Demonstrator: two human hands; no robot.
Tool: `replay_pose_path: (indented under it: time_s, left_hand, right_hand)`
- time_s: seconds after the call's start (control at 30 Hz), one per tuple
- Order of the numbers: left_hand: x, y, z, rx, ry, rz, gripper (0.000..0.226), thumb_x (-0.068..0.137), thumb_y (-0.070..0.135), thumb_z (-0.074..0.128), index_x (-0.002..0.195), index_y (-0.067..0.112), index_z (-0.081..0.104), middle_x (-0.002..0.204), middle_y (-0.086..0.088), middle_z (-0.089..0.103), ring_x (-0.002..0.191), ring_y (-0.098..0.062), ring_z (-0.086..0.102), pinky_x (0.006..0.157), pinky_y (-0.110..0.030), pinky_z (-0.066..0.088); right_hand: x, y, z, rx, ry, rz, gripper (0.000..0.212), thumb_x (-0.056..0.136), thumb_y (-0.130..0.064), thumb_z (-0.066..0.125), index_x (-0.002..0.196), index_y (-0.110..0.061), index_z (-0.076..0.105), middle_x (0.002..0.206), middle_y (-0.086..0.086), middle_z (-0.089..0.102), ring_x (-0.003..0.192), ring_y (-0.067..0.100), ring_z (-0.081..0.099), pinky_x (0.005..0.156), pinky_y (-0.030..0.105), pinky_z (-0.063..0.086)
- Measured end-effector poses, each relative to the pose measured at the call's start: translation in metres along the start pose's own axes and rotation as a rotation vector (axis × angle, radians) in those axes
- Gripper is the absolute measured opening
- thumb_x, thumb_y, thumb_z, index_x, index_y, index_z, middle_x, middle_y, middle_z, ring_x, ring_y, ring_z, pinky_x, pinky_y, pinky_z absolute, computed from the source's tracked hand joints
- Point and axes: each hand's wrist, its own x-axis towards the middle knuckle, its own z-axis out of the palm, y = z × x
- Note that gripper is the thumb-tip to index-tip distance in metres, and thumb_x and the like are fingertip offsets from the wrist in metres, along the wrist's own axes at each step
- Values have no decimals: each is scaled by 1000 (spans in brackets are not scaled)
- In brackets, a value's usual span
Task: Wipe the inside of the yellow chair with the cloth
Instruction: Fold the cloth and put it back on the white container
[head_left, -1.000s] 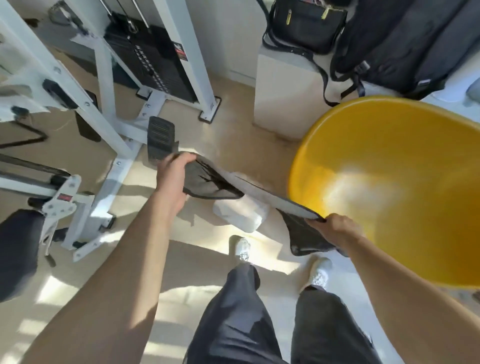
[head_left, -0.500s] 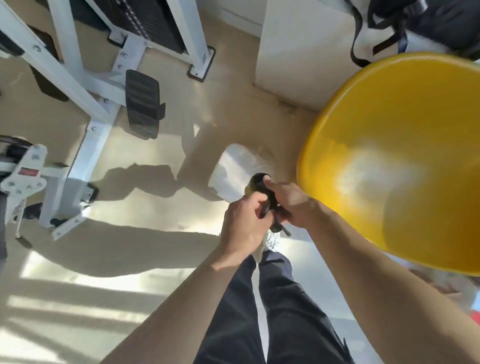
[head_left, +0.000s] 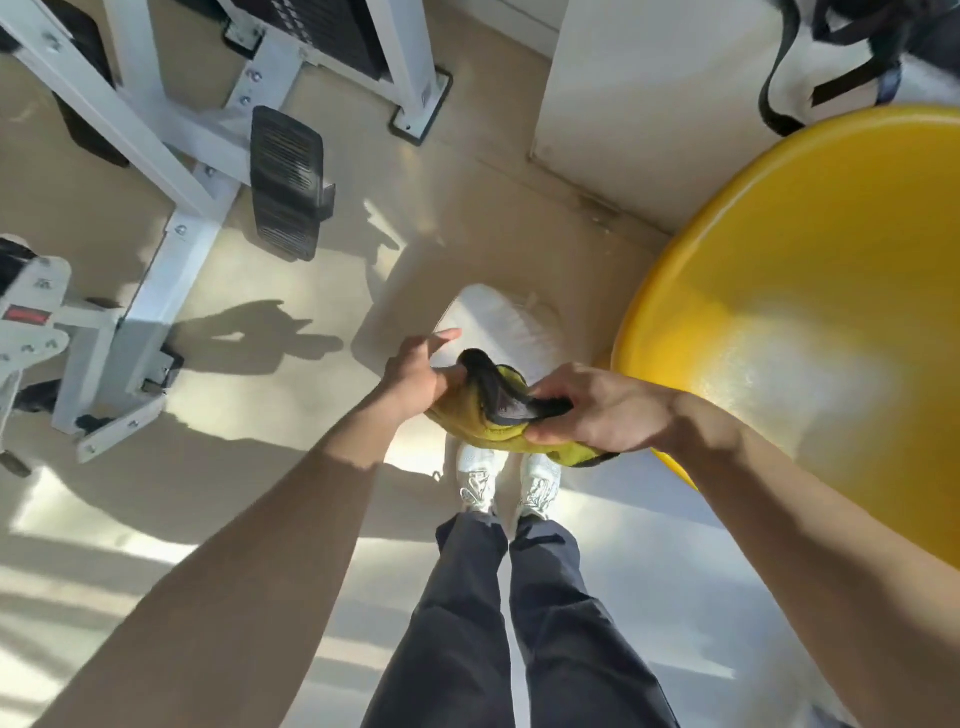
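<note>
Between the two hands, in front of the body, a bunched cloth (head_left: 470, 415) was held, its yellow-green side turned up and a black fold lying across the top. The left hand (head_left: 418, 371) was seen from the back, with the forearm stretched forward and the wrist straight. The cloth's left end was gripped at its thumb side, while the forefinger was left loosely extended. The right hand (head_left: 597, 410) was laid over the cloth's right end, with the fingers curled across the top and the thumb pressed in from below, so that the fabric was pinched firmly. Just to the right of that hand the yellow chair (head_left: 810, 291) was found, its hollow inside turned towards the camera and untouched by the cloth. Below the hands a pair of white shoes (head_left: 478, 480) was seen on the floor (head_left: 218, 499). Well to the left of the left hand a white exercise machine (head_left: 171, 171) was placed.
</note>
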Motion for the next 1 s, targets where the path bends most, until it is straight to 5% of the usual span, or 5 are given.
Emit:
replay_pose_path:
  time_s: [0.13, 0.3, 0.57, 0.73, 1.0]
  left_hand:
    - [-2, 6, 19, -274, -186, -181, 13, 81, 32, 63, 76, 20, 68, 81, 3, 69, 90, -25, 62, 79, -30, 50]
    - [1, -7, 37, -415, -557, -187, 53, 89, 57, 57, 113, 11, 70, 110, -14, 66, 98, -32, 61, 89, -44, 50]
    - [36, -16, -7, -387, 539, -227, 12, 76, 36, 64, 77, 24, 61, 78, -2, 74, 69, -25, 74, 71, -44, 62]
    - [68, -66, -5, -214, 596, -135, 24, 76, 43, 57, 98, 40, 47, 74, 11, 65, 67, -26, 73, 75, -51, 60]
    - [99, -175, 69, 167, 505, -258, 17, 82, 29, 59, 89, 28, 43, 70, -5, 70, 74, -31, 66, 70, -38, 53]
  right_hand:
    - [-7, 4, -13, -5, -31, -46, 39, 94, -8, 64, 63, -16, 42, 60, -7, 33, 56, 9, 32, 55, 26, 30]
    - [-1, 14, -20, 27, -61, -24, 41, 92, -8, 65, 60, -32, 56, 56, -13, 43, 54, 5, 40, 55, 21, 35]
    - [32, 55, -43, -571, 471, 297, 24, 87, -38, 74, 107, -26, 69, 85, 5, 66, 85, 31, 61, 65, 31, 41]
    - [77, 85, -9, -869, 571, 245, 30, 85, 5, 56, 110, -11, 60, 107, 13, 53, 89, 36, 57, 58, 36, 41]
    - [151, 198, 92, -875, 353, 311, 43, 91, 5, 56, 131, -9, 51, 133, 13, 45, 113, 30, 50, 80, 38, 54]
